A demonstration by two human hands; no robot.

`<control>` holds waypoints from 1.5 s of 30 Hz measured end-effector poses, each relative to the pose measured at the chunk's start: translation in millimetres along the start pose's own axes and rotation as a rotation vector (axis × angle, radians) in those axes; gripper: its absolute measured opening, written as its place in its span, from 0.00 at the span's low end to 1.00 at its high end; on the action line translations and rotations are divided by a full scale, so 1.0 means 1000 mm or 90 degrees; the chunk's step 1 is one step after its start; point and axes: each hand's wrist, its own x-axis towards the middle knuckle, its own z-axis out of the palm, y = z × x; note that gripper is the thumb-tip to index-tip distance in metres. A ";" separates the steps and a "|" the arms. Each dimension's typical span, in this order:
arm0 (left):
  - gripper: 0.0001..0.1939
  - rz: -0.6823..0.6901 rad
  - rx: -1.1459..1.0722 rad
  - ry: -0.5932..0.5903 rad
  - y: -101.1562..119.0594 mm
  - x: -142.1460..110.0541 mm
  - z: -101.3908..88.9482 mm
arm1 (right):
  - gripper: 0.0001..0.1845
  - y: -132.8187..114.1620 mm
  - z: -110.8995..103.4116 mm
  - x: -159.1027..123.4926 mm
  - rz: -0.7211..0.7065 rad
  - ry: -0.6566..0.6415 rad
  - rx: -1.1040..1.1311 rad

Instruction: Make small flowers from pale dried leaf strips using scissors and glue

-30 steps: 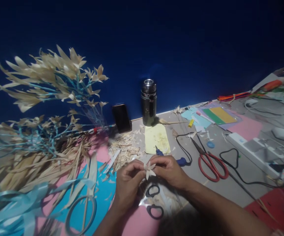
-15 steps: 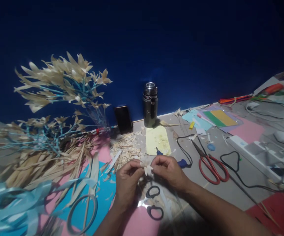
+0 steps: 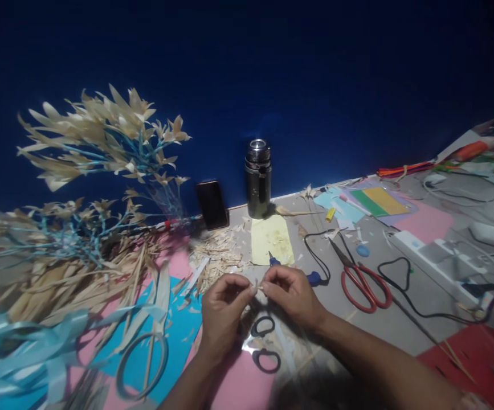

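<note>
Between my two hands is a small pale flower of dried husk [image 3: 257, 286], mostly covered by the fingertips. My left hand [image 3: 223, 310] pinches it from the left, thumb against forefinger. From the other side my right hand [image 3: 292, 296] pinches it too, its fingertips almost meeting the left ones. Just below lies a pair of scissors with black handles [image 3: 253, 329], partly over pink paper. A blue-handled tool with a cord [image 3: 314, 278] sits behind my right hand, partly hidden by it. Finished-looking husk flowers on blue stems [image 3: 138, 145] stand at the left.
A dark flask [image 3: 258, 191] and a phone [image 3: 212, 205] stand by the blue wall. Red-handled scissors [image 3: 360, 287] and a power strip [image 3: 426, 259] lie right. Dried husks [image 3: 45, 287], light-blue ribbon [image 3: 20, 359] and a ring-shaped roll [image 3: 164, 359] crowd the left.
The flower's spread petals showed between my hands before; now the fingertips are closer together and cover most of it. The whole view has shifted slightly.
</note>
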 end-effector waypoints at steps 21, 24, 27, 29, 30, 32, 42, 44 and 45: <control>0.06 0.234 0.189 -0.013 0.002 -0.003 -0.001 | 0.12 0.004 0.001 0.002 0.039 -0.005 0.036; 0.05 0.151 0.143 0.005 -0.003 -0.001 -0.003 | 0.14 0.004 0.001 0.001 0.034 -0.015 0.044; 0.02 0.011 0.044 0.047 -0.007 0.001 -0.002 | 0.16 0.004 0.000 0.000 0.039 -0.017 0.042; 0.02 -0.041 -0.009 0.062 -0.007 0.002 -0.001 | 0.16 0.004 0.000 0.000 0.049 -0.017 0.043; 0.02 -0.044 -0.020 0.065 -0.006 0.002 0.000 | 0.15 0.004 0.000 0.000 0.052 -0.015 0.046; 0.03 -0.025 -0.013 0.051 -0.006 0.002 0.000 | 0.13 0.003 0.000 0.000 0.050 -0.004 0.063; 0.05 0.051 0.075 -0.044 -0.012 0.002 -0.003 | 0.10 0.002 -0.001 0.001 0.025 0.010 0.030; 0.05 0.052 0.076 -0.045 -0.012 0.002 -0.003 | 0.10 0.002 0.000 0.001 0.027 0.017 0.016; 0.06 0.051 0.073 -0.045 -0.012 0.001 -0.002 | 0.10 0.002 0.000 0.001 0.028 0.020 0.013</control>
